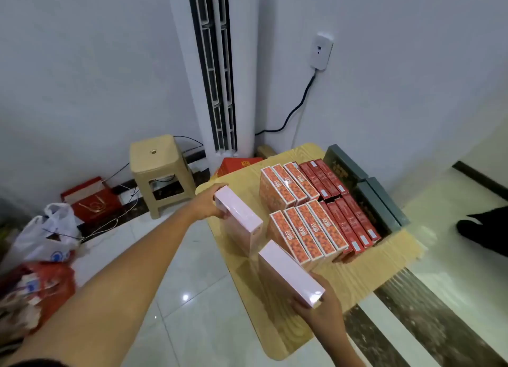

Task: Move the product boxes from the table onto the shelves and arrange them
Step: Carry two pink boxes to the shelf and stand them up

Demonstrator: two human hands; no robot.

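Head view: left hand [204, 201] grips far pink box [239, 215], right hand [319, 309] grips near pink box [288, 273].

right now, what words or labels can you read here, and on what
None reads clearly.
Orange patterned cardboard boxes: white mark, too blurred.
Dark red cardboard boxes: white stickers, too small.
Red paper bag on the floor: gold emblem, unreadable.
White plastic bag: blue print, blurred.
Pale pink wrapped boxes: no print visible.

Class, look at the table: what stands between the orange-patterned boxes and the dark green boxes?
Two rows of red boxes stand between the orange-patterned boxes and the dark green boxes, packed side by side; the head view shows it.
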